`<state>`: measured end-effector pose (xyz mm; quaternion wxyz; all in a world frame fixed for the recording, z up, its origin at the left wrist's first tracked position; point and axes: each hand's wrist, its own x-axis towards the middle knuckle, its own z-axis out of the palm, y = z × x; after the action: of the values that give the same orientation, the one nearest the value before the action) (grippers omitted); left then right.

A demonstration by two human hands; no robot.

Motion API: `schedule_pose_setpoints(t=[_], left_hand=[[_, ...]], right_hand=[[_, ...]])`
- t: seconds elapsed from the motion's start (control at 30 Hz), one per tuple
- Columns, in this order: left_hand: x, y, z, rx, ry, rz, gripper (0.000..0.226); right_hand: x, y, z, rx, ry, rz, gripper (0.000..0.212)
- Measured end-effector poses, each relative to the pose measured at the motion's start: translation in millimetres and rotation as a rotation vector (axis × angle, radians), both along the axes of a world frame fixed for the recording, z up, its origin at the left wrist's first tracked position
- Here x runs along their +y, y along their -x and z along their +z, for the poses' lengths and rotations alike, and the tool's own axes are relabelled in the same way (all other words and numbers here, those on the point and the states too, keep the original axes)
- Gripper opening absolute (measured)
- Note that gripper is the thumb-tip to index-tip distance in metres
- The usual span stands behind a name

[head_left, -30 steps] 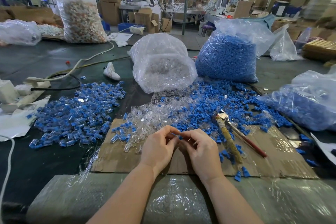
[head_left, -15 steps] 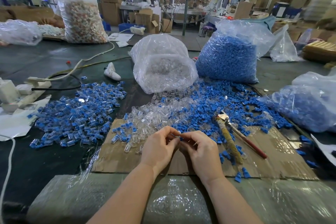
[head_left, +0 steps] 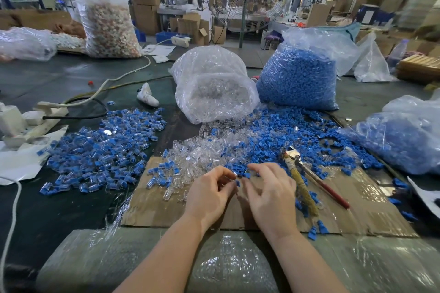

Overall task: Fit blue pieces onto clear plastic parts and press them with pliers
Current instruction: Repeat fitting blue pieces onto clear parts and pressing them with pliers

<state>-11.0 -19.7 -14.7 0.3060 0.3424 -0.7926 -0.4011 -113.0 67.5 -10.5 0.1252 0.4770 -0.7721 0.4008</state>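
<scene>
Hands were observed over the near edge of a cardboard sheet (head_left: 152,207) laid on the dark worktable (head_left: 59,209). The left hand (head_left: 209,194) had its fingers curled, the tips pinching a small part (head_left: 237,182) showing blue at its end; whether a clear piece was joined to it could not be made out. The right hand (head_left: 269,194) was just beside it, fingers spread and loosely bent, holding nothing visible.

Loose clear plastic parts (head_left: 202,150) lay heaped just beyond the hands, mingled on the right with scattered blue pieces (head_left: 285,135). The pliers (head_left: 307,173) lay on the cardboard to the right of the right hand, untouched, one handle wrapped in yellowish tape and the other red.

A separate pile of assembled blue-and-clear units (head_left: 102,147) lay to the left, apart from the loose stock. Behind the heaps stood an open bag of clear parts (head_left: 214,85) and, beside it, a full bag of blue pieces (head_left: 297,78). A further bag with blue contents (head_left: 404,140) lay at the far right. Bubble wrap (head_left: 214,264) covered the table edge beneath the forearms.
</scene>
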Motion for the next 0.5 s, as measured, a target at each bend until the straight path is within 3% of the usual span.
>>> schedule_pose_setpoints(t=[0.1,0.23,0.33,0.5], left_hand=[[1.2,0.0,0.7,-0.003,-0.001,-0.002,0.014],[1.6,0.2,1.4,-0.022,0.008,0.000,0.018],[1.5,0.3,2.3,-0.026,0.013,0.000,0.018],[1.7,0.1,2.0,-0.030,0.021,-0.002,0.018]], right_hand=[[3.1,10.3,9.6,0.028,-0.060,-0.262,0.031],[11.3,42.1,21.8,-0.080,-0.560,-0.549,0.060],[15.6,60.6,24.0,-0.202,-0.840,-0.579,0.073],[14.2,68.0,28.4,-0.224,-0.884,-0.571,0.058]])
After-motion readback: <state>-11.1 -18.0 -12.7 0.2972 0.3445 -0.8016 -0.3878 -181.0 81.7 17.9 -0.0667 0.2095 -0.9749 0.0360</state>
